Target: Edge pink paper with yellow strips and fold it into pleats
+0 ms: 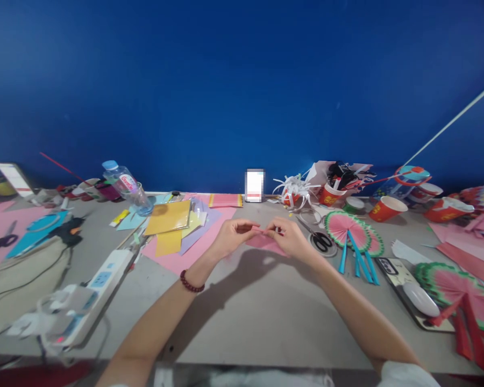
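Note:
Both hands meet over the middle of the grey table [234, 328]. A pink paper [267, 244] shows between and below them. My left hand [237, 235], with a dark red bead bracelet on its wrist, pinches the paper's upper edge with thumb and fingers. On the other side my right hand [285, 235] pinches the same edge close to the left fingertips. The fine detail at the fingertips is too small to make out.
Left of the hands lie coloured paper sheets [168, 217], a bottle [129, 185] and a power strip [100, 287]. On the right are black scissors [321, 243], paper fans [349, 231], red cups [387, 208] and a phone [395, 274] under a white mouse [420, 299]. Behind stands a lit screen [254, 185].

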A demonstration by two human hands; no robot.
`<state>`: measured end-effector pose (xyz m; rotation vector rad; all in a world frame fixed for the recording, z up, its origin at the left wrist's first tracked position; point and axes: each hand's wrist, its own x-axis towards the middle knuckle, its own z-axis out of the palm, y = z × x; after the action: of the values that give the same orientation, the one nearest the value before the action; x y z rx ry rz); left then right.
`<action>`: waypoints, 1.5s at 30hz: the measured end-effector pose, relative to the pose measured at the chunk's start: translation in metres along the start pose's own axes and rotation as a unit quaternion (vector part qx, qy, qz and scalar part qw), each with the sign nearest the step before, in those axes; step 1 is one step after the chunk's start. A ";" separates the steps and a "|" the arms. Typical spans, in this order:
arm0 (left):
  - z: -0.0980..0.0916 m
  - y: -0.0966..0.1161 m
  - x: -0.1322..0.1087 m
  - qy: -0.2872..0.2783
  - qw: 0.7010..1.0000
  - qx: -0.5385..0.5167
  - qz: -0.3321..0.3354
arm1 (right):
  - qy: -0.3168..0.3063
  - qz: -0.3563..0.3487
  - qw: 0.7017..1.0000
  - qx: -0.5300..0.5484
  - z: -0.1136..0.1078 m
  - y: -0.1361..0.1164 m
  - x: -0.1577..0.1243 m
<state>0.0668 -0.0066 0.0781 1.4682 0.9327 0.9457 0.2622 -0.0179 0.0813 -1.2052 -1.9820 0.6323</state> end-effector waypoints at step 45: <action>0.022 0.022 -0.028 0.110 0.914 0.213 0.329 | 0.135 -0.183 0.972 0.062 0.018 -0.007 -0.007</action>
<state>0.0776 -0.0421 0.0961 2.1551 0.8454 1.4838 0.2468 -0.0275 0.0730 -0.7756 -1.8367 0.3754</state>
